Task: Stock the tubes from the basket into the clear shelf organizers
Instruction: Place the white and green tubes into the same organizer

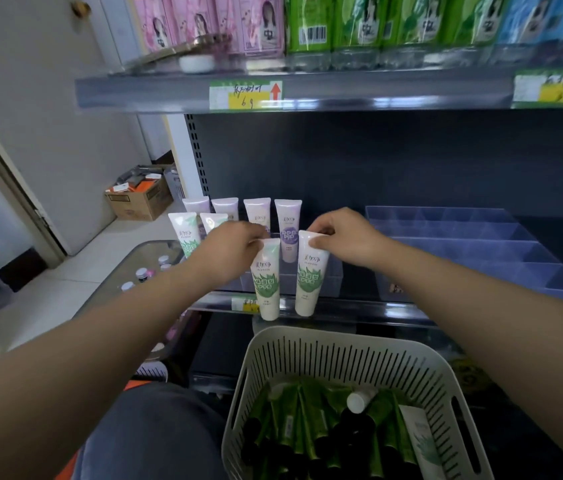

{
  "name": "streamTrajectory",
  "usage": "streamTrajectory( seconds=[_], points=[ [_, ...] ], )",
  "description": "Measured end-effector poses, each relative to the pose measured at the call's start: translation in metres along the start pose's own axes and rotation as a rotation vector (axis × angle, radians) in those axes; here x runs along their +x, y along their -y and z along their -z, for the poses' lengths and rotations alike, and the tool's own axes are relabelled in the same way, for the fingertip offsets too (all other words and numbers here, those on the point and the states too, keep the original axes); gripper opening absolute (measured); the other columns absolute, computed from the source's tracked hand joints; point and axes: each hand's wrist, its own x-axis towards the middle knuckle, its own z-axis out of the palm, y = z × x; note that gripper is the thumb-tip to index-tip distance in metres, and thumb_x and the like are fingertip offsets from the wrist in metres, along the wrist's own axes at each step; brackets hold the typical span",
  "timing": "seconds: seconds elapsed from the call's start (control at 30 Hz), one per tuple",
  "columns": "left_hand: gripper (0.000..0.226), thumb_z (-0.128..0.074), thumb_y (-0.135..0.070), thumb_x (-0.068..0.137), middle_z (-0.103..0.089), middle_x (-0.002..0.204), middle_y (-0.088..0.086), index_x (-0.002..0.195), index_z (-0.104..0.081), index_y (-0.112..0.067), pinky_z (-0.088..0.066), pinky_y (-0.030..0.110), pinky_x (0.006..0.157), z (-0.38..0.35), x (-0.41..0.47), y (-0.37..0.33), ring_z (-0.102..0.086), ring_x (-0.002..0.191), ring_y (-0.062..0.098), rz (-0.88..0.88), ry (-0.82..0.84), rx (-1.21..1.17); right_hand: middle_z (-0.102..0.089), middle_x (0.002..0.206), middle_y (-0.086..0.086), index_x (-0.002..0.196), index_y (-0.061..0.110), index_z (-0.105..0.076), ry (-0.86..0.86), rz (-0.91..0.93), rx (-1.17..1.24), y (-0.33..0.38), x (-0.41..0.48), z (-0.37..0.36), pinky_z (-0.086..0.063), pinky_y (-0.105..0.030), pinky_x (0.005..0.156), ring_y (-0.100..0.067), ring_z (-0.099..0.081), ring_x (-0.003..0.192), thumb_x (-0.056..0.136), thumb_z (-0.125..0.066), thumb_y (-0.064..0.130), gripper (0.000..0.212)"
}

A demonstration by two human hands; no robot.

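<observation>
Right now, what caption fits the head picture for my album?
Left hand pinches one tube, right hand another tube, at the organizer above the basket.

Left hand [230, 245] and right hand [340, 237] each pinch a green-leaf tube [267, 278] [309, 275] upright above the basket [349, 351].

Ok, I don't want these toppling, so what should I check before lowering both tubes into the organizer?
1. Left hand grips the left tube at its top edge: ok.
2. Right hand pinches the right tube at its top edge: ok.
3. Both tubes hang roughly upright: ok.
4. Free front slots in the clear organizer beneath them: cannot tell, the tubes hide them.
5. Purple tube behind stands upright: ok.
6. Basket holds more tubes: ok.
</observation>
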Motion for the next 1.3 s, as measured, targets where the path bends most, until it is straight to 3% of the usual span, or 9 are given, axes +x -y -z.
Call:
streamTrajectory(
  seconds=[0.2, 0.5, 0.6, 0.73, 0.93, 1.07, 1.3],
  points=[
    [0.025, -0.044, -0.010, 0.093, -0.068, 0.106, 0.009, 0.106, -0.065, -0.010, -0.040, 0.026, 0.072, 0.024, 0.026, 0.006, -0.061, 0.094, 0.027, -0.035, -0.087, 0.043, -0.067, 0.091, -0.001, 0.094, 0.010, -0.071, -0.077, 0.045, 0.030, 0.013, 0.028, 0.012, -0.043, -0.024, 0.071, -0.012, -0.059, 0.084, 0.084, -0.060, 0.007, 0.015],
    [0.023, -0.044, -0.011, 0.094, -0.067, 0.103, 0.010, 0.105, -0.064, -0.010, -0.037, 0.026, 0.071, 0.032, 0.057, 0.021, -0.060, 0.093, 0.030, -0.063, -0.154, 0.087, -0.064, 0.094, 0.001, 0.096, 0.009, -0.069, -0.166, 0.049, 0.100, 0.020, 0.058, 0.013, -0.047, -0.026, 0.077, -0.012, -0.059, 0.089, 0.086, -0.056, 0.006, 0.016],
    [0.023, -0.043, -0.011, 0.094, -0.067, 0.103, 0.010, 0.105, -0.063, -0.011, -0.041, 0.030, 0.073, 0.023, 0.064, 0.031, -0.060, 0.094, 0.031, -0.054, -0.142, 0.109, -0.064, 0.093, 0.003, 0.094, 0.012, -0.069, -0.158, 0.042, 0.094, 0.015, 0.065, 0.005, -0.044, -0.019, 0.068, -0.010, -0.059, 0.088, 0.086, -0.055, 0.007, 0.017],
    [0.022, -0.043, -0.011, 0.093, -0.067, 0.100, 0.010, 0.103, -0.063, -0.013, -0.037, 0.027, 0.068, 0.010, 0.070, 0.044, -0.061, 0.090, 0.031, -0.028, -0.137, 0.139, -0.067, 0.098, -0.001, 0.095, 0.011, -0.070, -0.128, 0.027, 0.065, 0.009, 0.072, -0.006, -0.047, -0.024, 0.074, -0.011, -0.060, 0.089, 0.086, -0.055, 0.006, 0.018],
    [0.022, -0.043, -0.011, 0.093, -0.068, 0.102, 0.010, 0.103, -0.063, -0.013, -0.044, 0.031, 0.073, -0.006, 0.075, 0.057, -0.061, 0.090, 0.030, -0.036, -0.117, 0.131, -0.068, 0.104, -0.005, 0.102, 0.008, -0.069, -0.092, 0.019, 0.050, 0.000, 0.080, -0.022, -0.048, -0.027, 0.079, -0.013, -0.059, 0.091, 0.087, -0.056, 0.007, 0.020],
    [0.023, -0.043, -0.011, 0.094, -0.067, 0.104, 0.011, 0.105, -0.063, -0.012, -0.039, 0.027, 0.070, -0.013, 0.078, 0.061, -0.060, 0.091, 0.030, -0.022, -0.115, 0.124, -0.068, 0.104, -0.005, 0.100, 0.010, -0.069, -0.078, 0.027, 0.010, -0.004, 0.085, -0.030, -0.047, -0.026, 0.078, -0.017, -0.062, 0.095, 0.087, -0.056, 0.009, 0.019],
    [0.024, -0.043, -0.010, 0.093, -0.067, 0.105, 0.012, 0.104, -0.064, -0.011, -0.046, 0.032, 0.077, -0.021, 0.081, 0.067, -0.060, 0.092, 0.032, -0.009, -0.093, 0.116, -0.068, 0.108, -0.003, 0.101, 0.012, -0.070, -0.062, 0.034, -0.008, -0.009, 0.089, -0.040, -0.045, -0.023, 0.076, -0.015, -0.061, 0.097, 0.087, -0.056, 0.009, 0.020]
  ],
)
